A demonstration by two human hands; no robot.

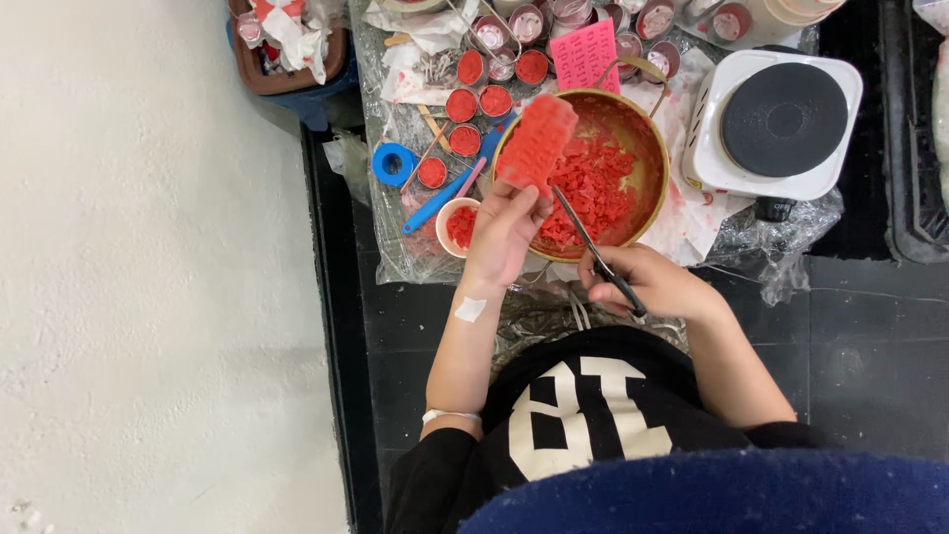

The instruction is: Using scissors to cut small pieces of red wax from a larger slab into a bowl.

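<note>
My left hand holds a flat slab of red wax upright over a brass-coloured bowl. Several chopped red wax pieces lie in the bowl. My right hand grips black scissors, whose blades point up toward the slab's lower edge. A white plaster sits on my left wrist.
Small round tins of red wax and a white cup stand left of the bowl, with a blue tape roll and a blue tool. A white electric hotplate stands at right, a pink sheet behind.
</note>
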